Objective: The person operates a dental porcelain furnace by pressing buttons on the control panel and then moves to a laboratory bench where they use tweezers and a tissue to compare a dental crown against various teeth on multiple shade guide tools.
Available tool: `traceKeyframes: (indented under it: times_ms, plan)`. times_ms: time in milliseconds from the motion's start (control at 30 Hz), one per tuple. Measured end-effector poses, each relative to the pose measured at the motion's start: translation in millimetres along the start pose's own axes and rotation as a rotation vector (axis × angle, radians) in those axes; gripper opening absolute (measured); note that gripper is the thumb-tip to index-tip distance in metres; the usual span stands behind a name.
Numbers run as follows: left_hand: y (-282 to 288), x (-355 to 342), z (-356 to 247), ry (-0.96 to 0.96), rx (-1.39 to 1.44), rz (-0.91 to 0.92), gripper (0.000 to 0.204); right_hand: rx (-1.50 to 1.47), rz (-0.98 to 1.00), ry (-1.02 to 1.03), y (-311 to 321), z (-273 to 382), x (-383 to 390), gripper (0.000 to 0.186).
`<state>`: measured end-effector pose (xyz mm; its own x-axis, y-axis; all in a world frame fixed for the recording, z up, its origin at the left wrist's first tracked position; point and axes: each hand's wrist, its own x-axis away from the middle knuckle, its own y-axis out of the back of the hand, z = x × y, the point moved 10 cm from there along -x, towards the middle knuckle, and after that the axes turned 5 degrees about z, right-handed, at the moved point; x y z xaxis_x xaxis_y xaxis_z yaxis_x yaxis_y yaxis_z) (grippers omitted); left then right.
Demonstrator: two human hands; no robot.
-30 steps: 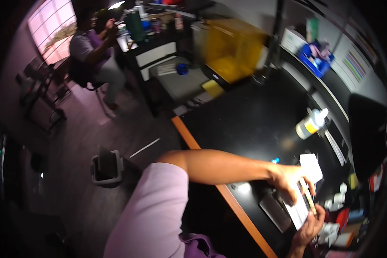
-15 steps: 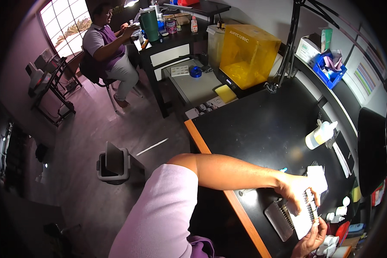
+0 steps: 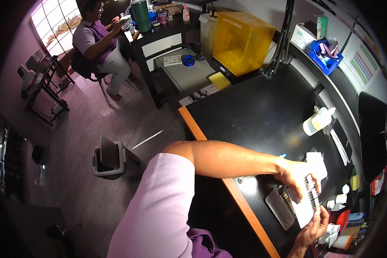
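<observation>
My left hand reaches in across the black desk, thumb and fingers closed about a white tooth shade guide with a row of small tooth-like tabs. Pinched fingers of my right hand meet the lower end of that row; whether they hold a single tab is too small to tell. Just left of the guide lies a dark grey shade guide holder, with more small tabs along its edge. A white sheet or pad rests beyond my left fingers.
A clear bottle stands farther back. Small white bottles and a red object crowd the right side. Orange trim edges the desk. A yellow-covered machine stands behind; a person sits at another table. A bin is on the floor.
The whole view has shifted slightly, so most things sit a little higher in the picture. Both hands keep nearly the same hold on the shade guide.
</observation>
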<state>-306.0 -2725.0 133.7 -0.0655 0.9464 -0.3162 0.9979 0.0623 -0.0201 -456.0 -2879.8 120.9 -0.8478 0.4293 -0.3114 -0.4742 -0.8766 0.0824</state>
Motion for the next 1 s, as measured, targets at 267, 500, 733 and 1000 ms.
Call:
traceKeyframes:
  times_ms: [267,500,733,1000]
  plan:
    - [-3,0,-1,0.011,0.013,0.006,0.068,-0.034,-0.005,0.000,-4,3,3,0.025]
    - [-4,0,-1,-0.010,0.044,0.002,0.065,-0.077,0.038,-0.022,-3,-5,3,0.024]
    - [-2,-1,-1,-0.005,0.029,-0.007,0.063,-0.115,0.022,-0.011,-2,-7,-1,0.025]
    - [5,0,-8,-0.088,0.043,-0.096,0.065,-0.179,0.000,-0.008,-13,1,4,0.029]
